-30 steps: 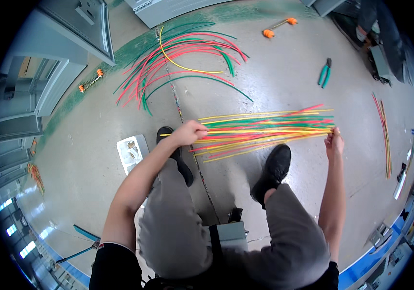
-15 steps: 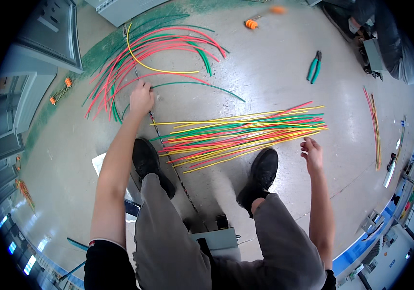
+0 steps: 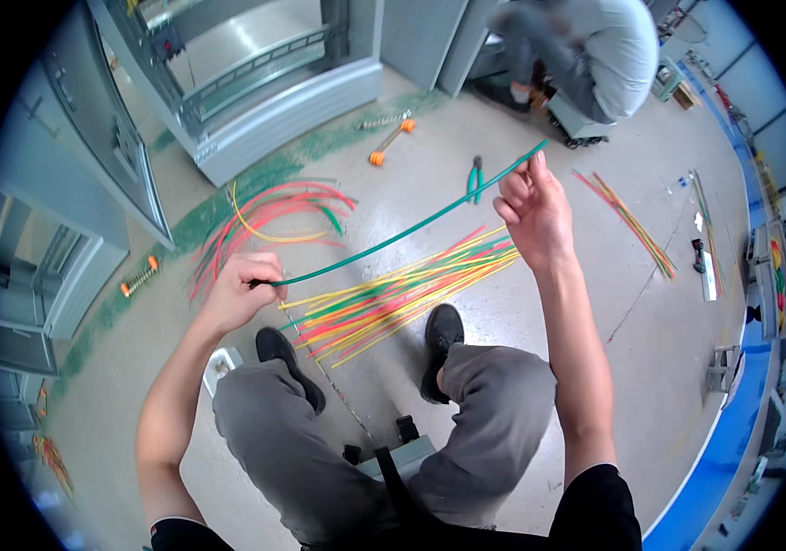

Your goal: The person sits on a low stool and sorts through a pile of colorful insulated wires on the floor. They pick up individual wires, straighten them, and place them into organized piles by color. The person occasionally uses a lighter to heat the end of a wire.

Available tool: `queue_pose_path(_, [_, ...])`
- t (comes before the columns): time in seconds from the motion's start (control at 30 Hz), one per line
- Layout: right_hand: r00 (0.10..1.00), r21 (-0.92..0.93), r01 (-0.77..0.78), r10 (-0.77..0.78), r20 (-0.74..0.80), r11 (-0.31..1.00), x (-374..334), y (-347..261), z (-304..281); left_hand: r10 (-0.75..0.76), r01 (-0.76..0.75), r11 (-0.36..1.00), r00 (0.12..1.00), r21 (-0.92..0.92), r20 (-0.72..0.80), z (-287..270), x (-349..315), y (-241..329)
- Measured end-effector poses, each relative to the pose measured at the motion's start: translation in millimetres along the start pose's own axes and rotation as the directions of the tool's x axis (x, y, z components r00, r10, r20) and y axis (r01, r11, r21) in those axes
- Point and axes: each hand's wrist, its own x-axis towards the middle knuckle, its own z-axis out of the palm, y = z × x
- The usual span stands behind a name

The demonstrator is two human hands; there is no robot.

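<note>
A length of green wire point(image 3: 402, 229) is stretched between my hands, bowing slightly and rising to the right. My left hand point(image 3: 248, 286) is closed around its left end. The fingers of my right hand point(image 3: 537, 207) pinch it near the right end, whose tip sticks out past them. Below the wire, on the floor, lies a spread bundle of fairly straight red, yellow and green wires point(image 3: 393, 298). Behind my left hand is a heap of curved wires point(image 3: 274, 209), mostly red, with some green and a yellow one.
Green-handled pliers point(image 3: 475, 181) lie beyond the wire. Orange-ended pieces point(image 3: 391, 144) rest near grey cabinets point(image 3: 292, 115). At the far right a person point(image 3: 586, 55) sits on a low wheeled stool. More wires point(image 3: 627, 220) lie to the right. My shoes point(image 3: 443, 335) flank the bundle.
My left hand has lifted a green wire off the floor by the curved heap. The right hand came up and took its other end. The view has tilted up, showing more cabinets and the person.
</note>
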Motion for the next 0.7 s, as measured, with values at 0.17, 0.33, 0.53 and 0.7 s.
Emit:
queue_pose_path(0.17, [0.982, -0.091, 0.168, -0.159, 0.099, 0.982, -21, -62, 77, 0.072, -0.073, 0.997, 0.997, 0.018, 0.021, -2, -9, 82])
queue_pose_path(0.33, [0.994, -0.087, 0.066, -0.072, -0.077, 0.994, -32, -68, 84, 0.114, -0.120, 0.990, 0.990, -0.074, -0.085, 6, -14, 110])
queue_pose_path(0.53, [0.993, -0.084, 0.062, -0.070, -0.098, 0.995, -46, -38, 69, 0.038, -0.038, 0.999, 0.999, -0.009, -0.022, 14, -42, 84])
queue_pose_path(0.7, [0.964, -0.267, -0.130, 0.184, 0.190, 0.955, -64, 17, 112, -0.015, -0.016, 0.976, 0.990, -0.218, -0.141, 53, -14, 122])
